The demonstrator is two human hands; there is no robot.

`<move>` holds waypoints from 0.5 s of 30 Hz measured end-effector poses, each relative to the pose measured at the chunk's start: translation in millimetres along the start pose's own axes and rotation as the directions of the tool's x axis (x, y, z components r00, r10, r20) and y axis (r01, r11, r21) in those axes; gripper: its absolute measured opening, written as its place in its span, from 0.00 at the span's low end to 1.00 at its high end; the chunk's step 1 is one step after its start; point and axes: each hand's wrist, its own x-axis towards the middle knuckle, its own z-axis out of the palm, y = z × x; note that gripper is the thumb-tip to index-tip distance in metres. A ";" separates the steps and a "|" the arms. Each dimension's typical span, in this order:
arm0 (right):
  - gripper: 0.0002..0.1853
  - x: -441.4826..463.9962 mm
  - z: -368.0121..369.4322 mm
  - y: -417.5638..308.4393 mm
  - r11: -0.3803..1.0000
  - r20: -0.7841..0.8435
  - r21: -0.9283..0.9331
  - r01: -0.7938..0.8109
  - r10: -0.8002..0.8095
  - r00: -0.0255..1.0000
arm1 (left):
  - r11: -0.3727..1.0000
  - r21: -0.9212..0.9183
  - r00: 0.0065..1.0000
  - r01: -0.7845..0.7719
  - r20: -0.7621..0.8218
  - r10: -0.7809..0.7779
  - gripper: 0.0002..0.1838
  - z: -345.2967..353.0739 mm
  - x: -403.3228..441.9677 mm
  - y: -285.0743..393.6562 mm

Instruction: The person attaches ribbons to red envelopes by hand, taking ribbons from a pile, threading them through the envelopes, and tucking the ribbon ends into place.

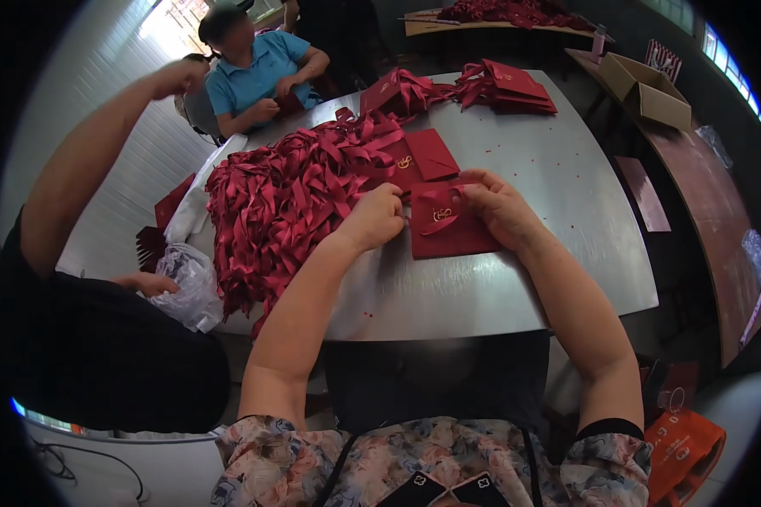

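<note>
A red paper gift bag (452, 241) with gold lettering and a ribbon handle lies flat near the front of the metal table. My right hand (500, 209) grips its upper right side, the thumb over the front by the ribbon. At its upper left edge, my left hand (376, 217) is closed in a pinch; what lies between the fingertips, perhaps ribbon, is too small to make out. Just behind is another red gift bag (435, 155). A big heap of red ribbons (292, 190) spreads to the left of my hands.
More red bags (511, 84) are stacked at the table's (600, 228) far side. Across from me sits a person in a blue shirt (258, 72). At left, another person's hand (154, 283) touches a clear plastic bag (193, 283). A cardboard box (643, 89) stands on the right bench.
</note>
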 end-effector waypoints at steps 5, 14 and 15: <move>0.20 1.1 -2.2 3.6 0.999 0.032 -0.037 0.030 -0.029 0.999 | 0.996 -0.090 0.989 -0.015 -0.147 0.002 0.09 3.0 -16.6 11.7; 0.21 -1.9 3.6 -1.0 0.998 -0.009 -0.061 0.034 -0.034 0.999 | 0.999 -0.048 0.991 -0.013 -0.136 0.006 0.07 6.9 -15.9 7.8; 0.21 -1.6 2.8 -0.9 0.998 -0.009 -0.063 0.031 -0.032 0.999 | 0.999 -0.051 0.991 -0.011 -0.136 0.004 0.07 9.1 -15.7 5.3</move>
